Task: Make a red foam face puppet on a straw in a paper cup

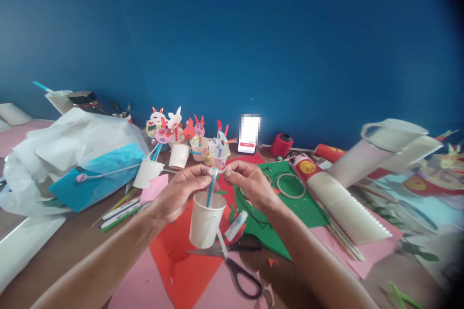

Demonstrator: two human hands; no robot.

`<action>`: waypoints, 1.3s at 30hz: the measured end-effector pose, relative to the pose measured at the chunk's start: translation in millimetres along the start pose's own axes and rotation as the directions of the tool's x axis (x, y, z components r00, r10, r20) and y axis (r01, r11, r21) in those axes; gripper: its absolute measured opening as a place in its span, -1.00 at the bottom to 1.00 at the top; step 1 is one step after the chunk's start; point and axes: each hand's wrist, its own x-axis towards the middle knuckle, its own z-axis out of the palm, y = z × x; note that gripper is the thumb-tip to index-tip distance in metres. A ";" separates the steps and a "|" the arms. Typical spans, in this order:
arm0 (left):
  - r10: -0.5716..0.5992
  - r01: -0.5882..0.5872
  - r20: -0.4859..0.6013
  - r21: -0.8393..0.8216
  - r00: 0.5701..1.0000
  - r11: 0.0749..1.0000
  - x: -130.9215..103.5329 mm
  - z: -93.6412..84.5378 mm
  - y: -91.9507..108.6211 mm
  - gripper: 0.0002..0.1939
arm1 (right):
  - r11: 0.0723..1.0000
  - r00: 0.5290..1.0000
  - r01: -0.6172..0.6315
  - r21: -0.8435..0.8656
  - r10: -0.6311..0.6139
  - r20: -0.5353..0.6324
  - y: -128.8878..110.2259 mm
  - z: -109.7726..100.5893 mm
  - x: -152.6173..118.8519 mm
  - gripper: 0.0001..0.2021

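A white paper cup [205,224] stands in front of me, with a blue and white straw [210,192] rising from its mouth. A small white strip [214,172] lies across the straw's top. My left hand [186,188] is closed, thumb and fingers pinching at the straw's top on its left side. From the right, my right hand [250,181] pinches the strip's other end. Just beside the cup lies a small glue bottle [236,225]. Black-handled scissors [244,275] rest nearer to me, partly behind the cup.
Paper cups with animal-face straws [199,142] line the back near a phone [249,133] and red speaker [282,146]. Left are a plastic bag [68,145] and markers [119,212]. Right are stacked cups [348,203] and a white jug [373,149]. Coloured paper [188,270] covers the table.
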 end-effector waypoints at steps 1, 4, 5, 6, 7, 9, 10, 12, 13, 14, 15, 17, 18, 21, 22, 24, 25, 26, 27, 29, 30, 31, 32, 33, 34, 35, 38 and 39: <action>0.000 0.000 0.002 -0.001 1.000 1.000 0.0 -0.2 0.0 -0.95 | 1.000 1.000 0.002 -0.005 -0.002 -0.002 0.5 -0.2 0.0 -0.85; -0.003 0.003 0.005 -0.002 1.000 1.000 0.0 -1.1 -0.3 -0.95 | 1.000 1.000 0.008 -0.024 -0.008 -0.008 2.7 -1.5 0.4 -0.84; -0.006 0.006 0.007 -0.002 1.000 1.000 0.1 -1.3 -0.4 -0.95 | 1.000 1.000 0.012 -0.025 -0.012 -0.007 3.4 -1.9 0.5 -0.84; -0.009 0.009 0.008 -0.004 1.000 1.000 0.1 -1.4 -0.6 -0.95 | 1.000 1.000 0.018 -0.023 -0.018 -0.002 3.9 -2.2 0.5 -0.83; -0.010 0.010 0.008 -0.007 1.000 1.000 0.2 -1.3 -0.7 -0.95 | 1.000 1.000 0.024 -0.017 -0.024 0.006 4.1 -2.3 0.4 -0.82; -0.004 0.004 0.008 -0.014 1.000 1.000 0.4 -0.9 -0.8 -0.96 | 1.000 0.999 0.030 -0.002 -0.030 0.019 3.3 -1.7 -0.3 -0.81; 0.003 -0.003 0.007 -0.016 1.000 1.000 0.4 -0.5 -0.8 -0.96 | 1.000 0.999 0.030 0.004 -0.030 0.022 2.6 -1.0 -0.8 -0.82; 0.021 -0.021 0.002 -0.011 1.000 1.000 0.4 0.1 -0.9 -0.97 | 1.000 1.000 0.016 -0.004 -0.016 0.021 1.0 0.8 -1.7 -0.87; 0.026 -0.026 0.000 -0.004 1.000 1.000 0.3 0.4 -1.0 -0.97 | 1.000 1.000 0.009 -0.015 -0.009 0.019 0.6 1.6 -1.9 -0.89; 0.029 -0.029 -0.003 0.003 1.000 1.000 0.2 0.5 -1.1 -0.97 | 1.000 1.000 0.005 -0.029 -0.005 0.017 0.6 2.3 -1.9 -0.89; 0.029 -0.029 -0.005 0.011 1.000 1.000 0.0 0.6 -1.4 -0.96 | 0.999 1.000 0.004 -0.047 -0.003 0.014 1.0 2.7 -1.7 -0.90; 0.025 -0.025 -0.004 0.024 1.000 0.999 -0.3 0.6 -2.1 -0.95 | 0.997 1.000 0.011 -0.077 -0.011 0.012 3.0 2.7 -1.0 -0.89; 0.027 -0.027 -0.004 0.030 1.000 0.999 -0.4 0.7 -2.5 -0.95 | 0.996 1.000 0.021 -0.086 -0.021 0.010 4.2 2.4 -0.5 -0.89; 0.059 -0.057 -0.027 0.050 0.998 0.997 -0.3 1.6 -3.3 -0.94 | 0.994 0.999 0.049 -0.102 -0.049 0.008 6.6 1.7 0.1 -0.87; 0.076 -0.073 -0.045 0.065 0.996 0.995 -0.1 2.3 -3.3 -0.94 | 0.993 0.998 0.058 -0.106 -0.057 0.009 6.8 1.7 -0.1 -0.87; 0.107 -0.097 -0.087 0.111 0.990 0.989 0.3 3.9 -2.9 -0.93 | 0.988 0.998 0.068 -0.136 -0.069 -0.005 6.6 2.4 -1.0 -0.88; 0.121 -0.105 -0.110 0.140 0.987 0.985 0.5 4.7 -2.4 -0.91 | 0.984 0.997 0.071 -0.162 -0.075 -0.017 6.3 2.9 -1.6 -0.88; 0.133 -0.110 -0.132 0.167 0.982 0.980 0.7 5.5 -1.9 -0.90 | 0.978 0.996 0.074 -0.195 -0.081 -0.030 6.0 3.5 -2.1 -0.87; 0.143 -0.113 -0.153 0.190 0.978 0.975 0.7 6.3 -1.4 -0.89 | 0.970 0.995 0.077 -0.231 -0.089 -0.043 5.9 4.0 -2.5 -0.86; 0.164 -0.120 -0.189 0.225 0.968 0.967 0.6 7.3 -0.7 -0.87 | 0.951 0.992 0.085 -0.298 -0.108 -0.062 6.0 4.9 -2.9 -0.84; 0.172 -0.123 -0.198 0.236 0.965 0.964 0.4 7.6 -0.5 -0.86 | 0.943 0.991 0.090 -0.320 -0.117 -0.064 6.2 5.2 -2.9 -0.83; 0.176 -0.125 -0.201 0.241 0.964 0.962 0.2 7.7 -0.6 -0.86 | 0.937 0.990 0.096 -0.337 -0.126 -0.067 6.5 5.4 -2.8 -0.83; 0.180 -0.129 -0.200 0.243 0.963 0.961 0.0 7.5 -0.7 -0.86 | 0.932 0.989 0.102 -0.347 -0.134 -0.069 6.8 5.6 -2.6 -0.83; 0.183 -0.134 -0.196 0.240 0.963 0.962 -0.1 7.3 -1.1 -0.86 | 0.930 0.988 0.107 -0.351 -0.139 -0.069 7.1 5.6 -2.3 -0.84; 0.186 -0.140 -0.190 0.229 0.964 0.963 -0.1 6.8 -1.5 -0.85 | 0.929 0.987 0.110 -0.354 -0.143 -0.068 7.3 5.7 -2.1 -0.84; 0.185 -0.145 -0.182 0.213 0.966 0.966 0.1 6.3 -2.0 -0.85 | 0.927 0.987 0.112 -0.357 -0.146 -0.067 7.5 5.7 -1.9 -0.84; 0.175 -0.149 -0.169 0.156 0.970 0.976 1.0 4.9 -3.3 -0.80 | 0.922 0.987 0.114 -0.369 -0.148 -0.064 7.7 5.9 -1.8 -0.83; 0.174 -0.151 -0.168 0.145 0.970 0.978 1.2 4.7 -3.4 -0.78 | 0.923 0.987 0.115 -0.368 -0.148 -0.062 7.8 6.0 -1.9 -0.83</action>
